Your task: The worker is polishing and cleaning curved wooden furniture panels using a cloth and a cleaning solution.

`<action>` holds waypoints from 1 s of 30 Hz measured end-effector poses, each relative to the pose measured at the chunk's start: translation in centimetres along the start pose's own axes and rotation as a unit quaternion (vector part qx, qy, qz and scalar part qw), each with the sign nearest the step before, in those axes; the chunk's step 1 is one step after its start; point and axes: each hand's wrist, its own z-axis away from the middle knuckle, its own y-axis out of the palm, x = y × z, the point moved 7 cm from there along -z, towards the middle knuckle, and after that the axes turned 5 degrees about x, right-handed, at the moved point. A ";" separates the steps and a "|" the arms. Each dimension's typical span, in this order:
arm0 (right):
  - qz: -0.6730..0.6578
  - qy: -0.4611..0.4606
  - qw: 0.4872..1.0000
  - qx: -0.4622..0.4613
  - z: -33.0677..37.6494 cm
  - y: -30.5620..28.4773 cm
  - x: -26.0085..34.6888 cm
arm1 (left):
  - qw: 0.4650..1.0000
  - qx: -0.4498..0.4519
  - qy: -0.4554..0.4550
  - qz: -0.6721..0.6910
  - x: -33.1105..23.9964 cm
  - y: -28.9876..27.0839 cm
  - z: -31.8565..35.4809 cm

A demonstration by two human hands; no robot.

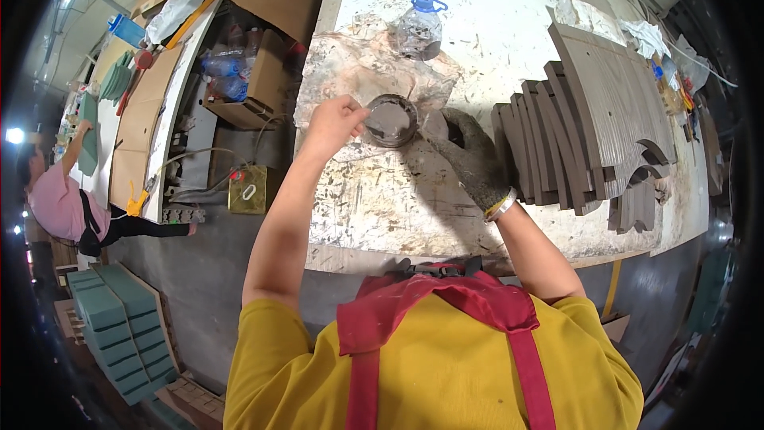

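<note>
A round, dark-crusted tin (pixel 390 121) with grey paste inside stands on the stained worktable. My bare left hand (pixel 338 122) is at the tin's left rim, thumb and fingers pinched together; what lies between them is too small to make out. On the tin's other side is my right hand (pixel 471 158), in a dark work glove with a light band at the wrist. Its fingers curl beside a small greyish piece (pixel 434 123) near the rim, whose kind I cannot tell. Beyond the tin sits a clear plastic jug (pixel 419 30) with a blue cap and handle.
Grey-brown boards (pixel 557 135) with curved cutouts lean in a row at the right of the worktable (pixel 374 227). A crumpled, stained sheet (pixel 350 68) lies behind the tin. Left are a box of bottles (pixel 247 80), a person in pink (pixel 60 203) and stacked green blocks (pixel 119 326).
</note>
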 end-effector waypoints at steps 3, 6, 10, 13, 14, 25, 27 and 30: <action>0.058 -0.042 0.997 -0.013 -0.8 0.0 1.0 | 0.999 -0.032 0.028 -0.003 -1.2 -1.3 0.2; 0.094 -0.078 0.992 -0.024 -1.6 0.3 2.2 | 0.998 -0.040 0.028 0.045 -1.8 -2.5 0.2; 0.107 -0.129 0.985 -0.038 -2.4 0.7 3.6 | 0.998 -0.035 0.026 0.051 -2.1 -3.2 -0.1; 0.143 -0.191 0.971 -0.023 -2.7 1.3 4.5 | 0.998 -0.025 0.027 0.051 -2.2 -3.4 -0.4; 0.190 -0.182 0.965 -0.016 -2.9 1.6 4.5 | 0.998 -0.017 0.032 0.058 -2.3 -3.5 -0.5; 0.325 -0.179 0.928 -0.024 -3.7 2.6 6.2 | 0.998 -0.005 0.025 0.056 -2.7 -3.1 0.1; 0.280 -0.126 0.951 -0.032 -3.8 2.2 5.4 | 0.999 -0.019 0.019 0.025 -2.4 -3.4 0.2; -0.084 0.060 0.994 0.033 -3.6 2.2 1.6 | 0.997 -0.035 0.015 0.066 -1.6 -4.0 0.4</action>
